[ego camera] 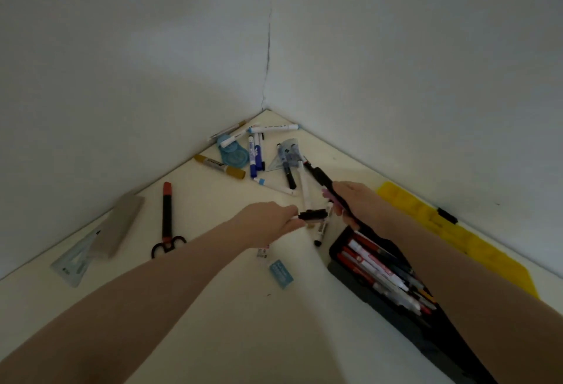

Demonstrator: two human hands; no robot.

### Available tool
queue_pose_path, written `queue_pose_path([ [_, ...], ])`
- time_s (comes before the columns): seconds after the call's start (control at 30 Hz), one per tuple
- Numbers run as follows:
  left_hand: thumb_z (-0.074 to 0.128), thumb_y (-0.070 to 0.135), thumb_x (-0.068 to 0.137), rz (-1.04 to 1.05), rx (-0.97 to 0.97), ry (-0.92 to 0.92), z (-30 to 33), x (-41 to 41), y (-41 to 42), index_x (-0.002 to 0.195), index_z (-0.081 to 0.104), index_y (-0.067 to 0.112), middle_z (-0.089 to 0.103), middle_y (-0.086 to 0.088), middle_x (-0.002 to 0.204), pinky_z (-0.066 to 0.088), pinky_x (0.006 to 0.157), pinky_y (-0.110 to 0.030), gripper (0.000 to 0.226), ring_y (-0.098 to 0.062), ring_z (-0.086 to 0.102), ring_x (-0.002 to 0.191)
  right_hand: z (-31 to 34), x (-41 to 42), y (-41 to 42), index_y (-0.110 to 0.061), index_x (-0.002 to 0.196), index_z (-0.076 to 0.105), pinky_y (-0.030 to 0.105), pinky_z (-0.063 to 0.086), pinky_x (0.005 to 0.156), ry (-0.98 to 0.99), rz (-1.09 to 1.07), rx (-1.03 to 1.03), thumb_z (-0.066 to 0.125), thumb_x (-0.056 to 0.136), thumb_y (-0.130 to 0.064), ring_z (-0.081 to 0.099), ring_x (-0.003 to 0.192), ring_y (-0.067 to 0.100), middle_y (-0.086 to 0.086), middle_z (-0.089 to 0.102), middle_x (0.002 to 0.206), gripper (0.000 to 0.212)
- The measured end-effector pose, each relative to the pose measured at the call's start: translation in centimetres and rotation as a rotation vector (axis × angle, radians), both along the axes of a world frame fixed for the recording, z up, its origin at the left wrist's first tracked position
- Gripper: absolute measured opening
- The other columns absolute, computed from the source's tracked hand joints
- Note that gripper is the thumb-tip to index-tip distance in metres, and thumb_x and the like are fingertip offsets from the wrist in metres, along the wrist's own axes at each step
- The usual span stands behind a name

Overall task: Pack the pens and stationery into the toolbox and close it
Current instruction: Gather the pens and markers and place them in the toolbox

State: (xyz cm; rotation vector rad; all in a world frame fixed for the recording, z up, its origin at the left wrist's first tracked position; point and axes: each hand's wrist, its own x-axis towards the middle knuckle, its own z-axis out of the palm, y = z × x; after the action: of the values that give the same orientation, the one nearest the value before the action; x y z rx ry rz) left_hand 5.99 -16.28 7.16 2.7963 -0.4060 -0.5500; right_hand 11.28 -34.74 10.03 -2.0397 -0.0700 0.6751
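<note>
My left hand (268, 222) pinches a white marker with a black cap (312, 214) just above the table. My right hand (355, 200) grips a bundle of pens, among them a long black one (320, 176) pointing toward the corner. Below my right forearm lies the open black toolbox (359, 280), holding several red, white and black pens (380, 264). Its yellow lid (457, 234) leans against the right wall. Loose markers (254, 155), a gold marker (219, 166) and a clear set square (285, 156) lie scattered near the corner.
Black-handled scissors (167, 219) lie at the left beside a grey block (118, 225) and a clear ruler (73, 261). A blue eraser (281, 273) sits under my left forearm. A blue round tape dispenser (233, 155) lies near the corner. White walls bound the cream table (213, 322) on two sides.
</note>
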Motion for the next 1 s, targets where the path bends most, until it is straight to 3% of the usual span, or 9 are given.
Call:
queue_pose_path([
  [0.1, 0.029, 0.04, 0.099, -0.167, -0.068, -0.131, 1.5, 0.4, -4.9, 0.111, 0.047, 0.01, 0.062, -0.011, 0.09, 0.038, 0.061, -0.029, 0.037, -0.026, 0.059, 0.078, 1.1, -0.4, -4.4, -0.009, 0.09, 0.067, 0.022, 0.032, 0.042, -0.026, 0.029, -0.067, 0.039, 0.1, -0.03, 0.04, 0.039, 0.012, 0.001, 0.053, 0.052, 0.036],
  [0.2, 0.03, 0.039, 0.099, -0.42, -0.004, -0.225, 2.0, 0.3, -9.7, 0.113, 0.047, 0.01, 0.061, -0.009, 0.101, 0.041, 0.064, -0.033, 0.036, -0.027, 0.06, 0.087, 1.5, -1.3, -8.1, -0.019, 0.069, 0.062, 0.026, 0.037, 0.052, -0.016, 0.078, -0.161, 0.044, 0.098, -0.031, 0.045, 0.05, 0.015, 0.002, 0.054, 0.06, 0.037],
  [0.27, 0.032, 0.036, 0.1, -0.571, 0.072, -0.248, 1.4, 0.5, -12.2, 0.118, 0.046, 0.011, 0.059, -0.009, 0.107, 0.04, 0.065, -0.034, 0.034, -0.027, 0.06, 0.092, 0.9, -2.0, -10.0, -0.02, 0.078, 0.064, 0.025, 0.04, 0.059, -0.01, 0.116, -0.218, 0.046, 0.098, -0.03, 0.049, 0.057, 0.014, 0.001, 0.058, 0.07, 0.029],
  [0.4, 0.037, 0.026, 0.099, -0.772, 0.124, -0.16, -0.4, 1.0, -15.7, 0.123, 0.047, 0.013, 0.055, -0.01, 0.119, 0.045, 0.081, -0.042, 0.03, -0.03, 0.057, 0.1, -1.2, -3.2, -12.8, -0.016, 0.106, 0.062, 0.034, 0.046, 0.088, -0.012, 0.177, -0.352, 0.047, 0.097, -0.025, 0.06, 0.095, 0.02, 0.002, 0.064, 0.104, 0.019],
  [0.47, 0.039, 0.024, 0.098, -0.788, 0.098, -0.084, -1.2, 1.1, -16.8, 0.126, 0.048, 0.014, 0.053, -0.011, 0.124, 0.044, 0.081, -0.041, 0.031, -0.031, 0.055, 0.104, -2.0, -3.7, -13.8, -0.011, 0.113, 0.06, 0.036, 0.046, 0.089, 0.0, 0.216, -0.437, 0.045, 0.097, -0.021, 0.059, 0.102, 0.024, 0.007, 0.062, 0.111, 0.024],
  [0.57, 0.043, 0.025, 0.096, -0.736, 0.06, 0.033, -2.5, 1.3, -17.3, 0.129, 0.049, 0.016, 0.052, -0.011, 0.128, 0.047, 0.084, -0.04, 0.034, -0.031, 0.053, 0.11, -3.1, -4.3, -14.5, -0.008, 0.112, 0.058, 0.034, 0.043, 0.08, -0.014, 0.288, -0.534, 0.047, 0.093, -0.015, 0.059, 0.099, 0.026, 0.008, 0.061, 0.104, 0.024],
  [0.73, 0.043, 0.031, 0.095, -0.707, 0.103, -0.015, -2.8, 2.2, -16.3, 0.13, 0.048, 0.02, 0.05, -0.007, 0.134, 0.048, 0.089, -0.043, 0.037, -0.027, 0.052, 0.114, -4.7, -4.2, -13.8, -0.017, 0.103, 0.058, 0.027, 0.039, 0.076, -0.177, 0.305, -0.564, 0.052, 0.088, -0.014, 0.055, 0.094, 0.019, 0.004, 0.061, 0.106, 0.016],
  [1.0, 0.045, 0.02, 0.093, -0.67, 0.114, -0.039, -1.9, 2.5, -12.8, 0.129, 0.052, 0.027, 0.056, -0.009, 0.12, 0.044, 0.09, -0.043, 0.037, -0.025, 0.05, 0.11, -7.5, -3.1, -9.9, -0.019, 0.127, 0.05, 0.034, 0.046, 0.093, -0.434, 0.422, -0.715, 0.05, 0.091, -0.013, 0.05, 0.114, 0.025, 0.006, 0.049, 0.125, 0.037],
])
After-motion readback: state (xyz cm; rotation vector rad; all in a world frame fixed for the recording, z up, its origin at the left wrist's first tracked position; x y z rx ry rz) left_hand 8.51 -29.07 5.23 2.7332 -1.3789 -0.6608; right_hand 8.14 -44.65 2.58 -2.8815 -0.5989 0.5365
